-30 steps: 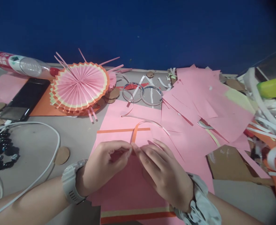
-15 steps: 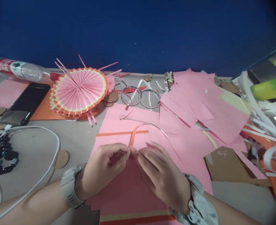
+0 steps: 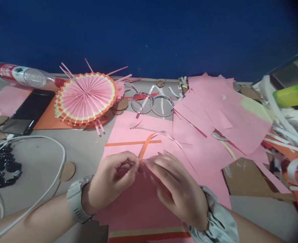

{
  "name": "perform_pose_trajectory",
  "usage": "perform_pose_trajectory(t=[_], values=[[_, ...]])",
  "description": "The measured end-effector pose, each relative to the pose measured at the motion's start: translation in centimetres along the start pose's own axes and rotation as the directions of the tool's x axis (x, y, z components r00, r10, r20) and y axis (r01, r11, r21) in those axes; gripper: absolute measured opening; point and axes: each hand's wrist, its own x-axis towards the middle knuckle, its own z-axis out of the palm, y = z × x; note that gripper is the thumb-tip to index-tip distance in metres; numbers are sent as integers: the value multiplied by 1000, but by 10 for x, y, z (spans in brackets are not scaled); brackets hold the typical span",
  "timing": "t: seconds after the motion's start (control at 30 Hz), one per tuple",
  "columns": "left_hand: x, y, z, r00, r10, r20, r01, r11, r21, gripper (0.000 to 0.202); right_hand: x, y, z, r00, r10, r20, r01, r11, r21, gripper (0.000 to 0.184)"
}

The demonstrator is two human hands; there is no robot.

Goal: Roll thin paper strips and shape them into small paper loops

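Note:
A narrow orange paper strip (image 3: 145, 147) rises from my fingertips and curls over to the right, its paler stretch bending down onto the pink paper. Its near end is pinched between the thumb and fingers of my left hand (image 3: 115, 179). Close beside it, my right hand (image 3: 176, 189) has its fingers stretched toward the same end, thumb apart from the index finger; whether a fingertip touches the strip I cannot tell. Under both hands lie pink paper sheets (image 3: 143, 209). Just beyond them a straight orange strip (image 3: 132, 143) lies flat.
A pleated paper rosette (image 3: 86, 98) stands at the back left, beside a phone (image 3: 28, 111) and a plastic bottle (image 3: 24, 75). Two tape rolls (image 3: 162, 105) lie behind the sheets. Loose pink paper (image 3: 214, 111) heaps up at right. A white cable (image 3: 62, 158) loops over the left side.
My right fingers have loosened and spread slightly, the thumb drawing away from the index finger. My left hand keeps its pinch. The orange strip's upright part leans a little more.

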Motion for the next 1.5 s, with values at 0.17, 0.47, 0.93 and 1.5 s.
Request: perform_pose_trajectory(t=[0.17, 0.47, 0.93, 1.5], values=[[0, 3, 3, 999, 8, 37, -15, 978, 206, 14, -5, 1, 0, 994, 92, -54, -86, 991, 106, 28], [-4, 2, 6, 996, 61, 69, -80, 943, 323, 15, -1, 1, 5, 984, 164, -67, -151, 975, 160, 18], [-5, -3, 7, 984, 170, 58, -180, 929, 325, 19, 0, 0, 2, 950, 310, 30, -309, 926, 216, 11], [-2, -2, 7, 998, 70, 5, -68, 950, 306, 13, -2, 4, 5, 990, 136, -37, -135, 990, 36, 18]])
